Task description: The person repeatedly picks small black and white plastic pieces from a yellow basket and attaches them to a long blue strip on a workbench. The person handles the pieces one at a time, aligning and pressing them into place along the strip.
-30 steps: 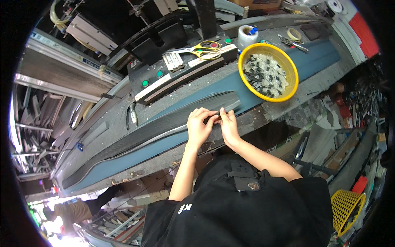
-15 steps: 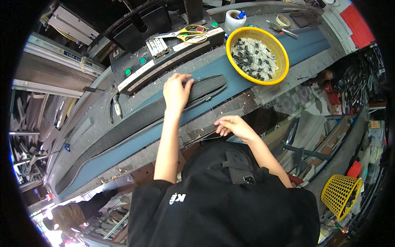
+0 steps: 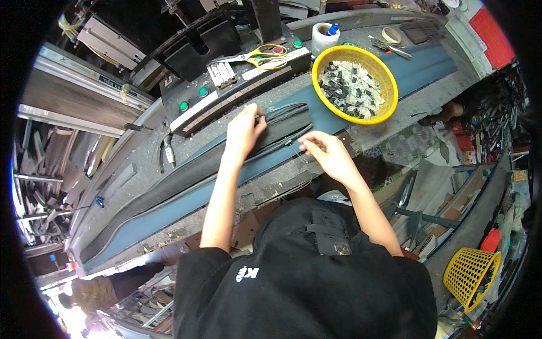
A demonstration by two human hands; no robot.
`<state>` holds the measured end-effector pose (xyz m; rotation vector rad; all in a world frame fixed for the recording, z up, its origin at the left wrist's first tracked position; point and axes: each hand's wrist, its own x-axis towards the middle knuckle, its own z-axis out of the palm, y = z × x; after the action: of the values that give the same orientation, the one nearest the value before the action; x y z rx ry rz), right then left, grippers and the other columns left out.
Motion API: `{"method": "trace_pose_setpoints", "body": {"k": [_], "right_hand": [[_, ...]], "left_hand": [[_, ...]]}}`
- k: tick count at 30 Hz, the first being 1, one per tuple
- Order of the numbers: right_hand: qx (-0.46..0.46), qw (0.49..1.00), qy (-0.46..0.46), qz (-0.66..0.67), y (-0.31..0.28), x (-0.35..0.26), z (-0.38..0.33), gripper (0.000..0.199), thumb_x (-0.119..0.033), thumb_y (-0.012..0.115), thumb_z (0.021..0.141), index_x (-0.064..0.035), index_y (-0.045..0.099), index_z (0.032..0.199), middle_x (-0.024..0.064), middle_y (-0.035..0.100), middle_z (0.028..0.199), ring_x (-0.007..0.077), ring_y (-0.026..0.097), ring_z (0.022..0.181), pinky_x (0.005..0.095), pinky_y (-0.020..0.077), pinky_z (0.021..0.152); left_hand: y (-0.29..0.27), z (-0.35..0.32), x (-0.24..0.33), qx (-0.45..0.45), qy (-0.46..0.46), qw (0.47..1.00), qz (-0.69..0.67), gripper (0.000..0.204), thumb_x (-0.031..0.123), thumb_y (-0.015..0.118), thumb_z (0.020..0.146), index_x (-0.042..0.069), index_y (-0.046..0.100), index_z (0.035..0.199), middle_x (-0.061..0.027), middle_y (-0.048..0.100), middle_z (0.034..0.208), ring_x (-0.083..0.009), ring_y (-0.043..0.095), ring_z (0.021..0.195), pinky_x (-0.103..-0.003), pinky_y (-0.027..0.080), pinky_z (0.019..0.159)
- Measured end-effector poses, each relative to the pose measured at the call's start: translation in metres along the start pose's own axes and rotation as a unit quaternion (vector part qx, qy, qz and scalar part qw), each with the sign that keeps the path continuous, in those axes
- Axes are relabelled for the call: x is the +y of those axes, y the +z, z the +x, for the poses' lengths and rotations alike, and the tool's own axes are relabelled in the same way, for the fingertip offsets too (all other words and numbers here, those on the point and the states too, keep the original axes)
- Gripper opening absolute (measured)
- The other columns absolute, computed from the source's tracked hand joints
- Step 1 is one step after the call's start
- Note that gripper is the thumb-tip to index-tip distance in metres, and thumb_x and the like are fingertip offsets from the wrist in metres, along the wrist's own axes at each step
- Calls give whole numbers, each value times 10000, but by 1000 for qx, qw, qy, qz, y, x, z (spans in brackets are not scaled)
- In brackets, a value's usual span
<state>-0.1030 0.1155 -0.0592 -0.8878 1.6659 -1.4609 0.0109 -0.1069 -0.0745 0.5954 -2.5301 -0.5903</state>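
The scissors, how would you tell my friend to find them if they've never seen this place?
Start at the long grey workbench and look along its far side for the black box with round green buttons. The scissors lie on top of that box, blades pointing left. Unlike the white piece beside them, they have two yellow loop handles.
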Motion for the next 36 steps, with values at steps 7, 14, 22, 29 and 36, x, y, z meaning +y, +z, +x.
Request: {"method": "trace_pose_setpoints", "body": {"k": [7,14,22,29,36], "right_hand": [[11,972,23,232,55,-6,55,255,-145,534,998,13,543,1197,91,681,1005,127,634,829,261,517,759],[84,944,2,321,75,-3,48,195,-132,549,993,-4,539,1140,124,658,1071,159,644,905,286,504,845],[132,955,7,267,79,-3,57,180,-145,690,918,-20,574,976,48,654,919,104,623,854,240,494,784],[161,944,-29,287,85,13,64,178,-116,693,910,-18,563,980,47,647,904,99,592,785,243,481,736],[199,911,-33,359,94,26,69,135,-81,671,919,-31,560,977,34,618,868,100,550,714,245,457,675]], "left_hand": [[2,-22,23,119,-84,978,-152,228,45,700,727,59,588,925,-86,596,862,-242,562,795,-347,468,749],[2,-27,24,171,-79,961,-200,243,34,686,756,46,629,992,-67,658,921,-167,603,855,-293,482,787],[-13,-37,28,107,-5,975,-193,378,14,715,733,88,697,1103,-88,655,958,-236,625,935,-338,501,840],[-22,-33,24,59,26,980,-188,259,16,747,724,42,703,978,-98,659,924,-239,637,911,-326,492,829],[-19,-35,24,30,5,969,-245,252,56,756,729,37,700,974,-105,665,909,-264,641,873,-342,479,832]]}}
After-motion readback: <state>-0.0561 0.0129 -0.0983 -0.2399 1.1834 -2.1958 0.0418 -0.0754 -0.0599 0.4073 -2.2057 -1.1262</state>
